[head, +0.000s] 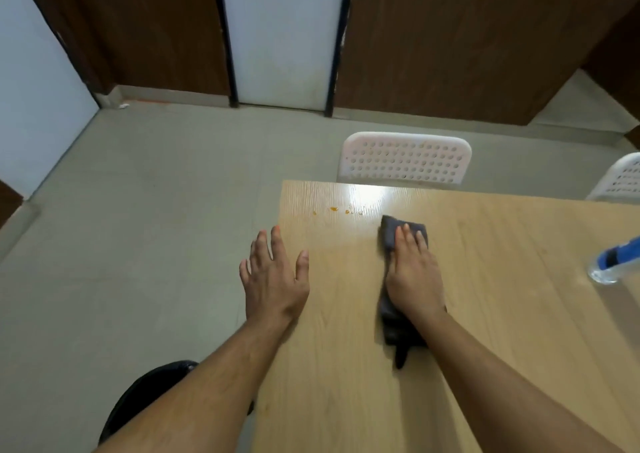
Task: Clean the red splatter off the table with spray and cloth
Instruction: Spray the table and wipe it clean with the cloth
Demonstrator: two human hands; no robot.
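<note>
Small orange-red drops of splatter (334, 209) dot the light wooden table (485, 314) near its far left corner. A dark grey cloth (391, 234) lies flat on the table just right of the drops. My right hand (412, 269) presses down on it with straight fingers. My left hand (273, 272) hovers open at the table's left edge, fingers spread, holding nothing. The spray bottle (613, 262), clear with a blue head, lies at the right edge of the view, far from both hands.
Two white perforated chairs (405, 158) (623, 179) stand behind the table's far edge. A black round stool or seat (152, 393) sits on the grey floor at lower left. Brown cabinets and a white door (284, 37) line the back wall.
</note>
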